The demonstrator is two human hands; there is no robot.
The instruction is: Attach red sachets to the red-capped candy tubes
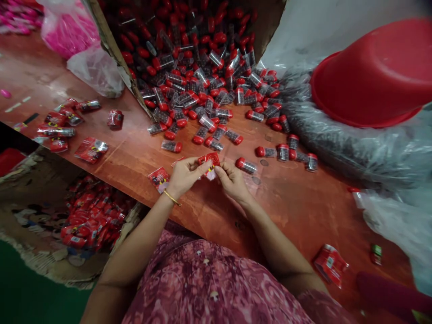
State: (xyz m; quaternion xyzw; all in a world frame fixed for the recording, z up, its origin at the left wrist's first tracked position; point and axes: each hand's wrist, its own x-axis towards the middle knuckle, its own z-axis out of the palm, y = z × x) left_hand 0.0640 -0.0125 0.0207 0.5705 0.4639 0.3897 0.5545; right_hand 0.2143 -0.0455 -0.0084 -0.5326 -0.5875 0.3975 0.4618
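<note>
**Both hands on one red packet**

From my remote seat I see the left hand (184, 175) and right hand (232, 180) meet over the table (303, 202), each pinching the same red packet (209, 161) by thumb and fingertips. The packet is held just above the wood, flat face up, its long axis running roughly left to right – fingers cover both ends, so I cannot tell which end leads. A loose tube (245, 165) lies just right of it, red cap pointing left. A second packet (159, 177) rests beside the left wrist. Further off, the tube pile (202, 90) spills from a cardboard box (111, 49); a red basin (374, 72) sits far right.
</note>
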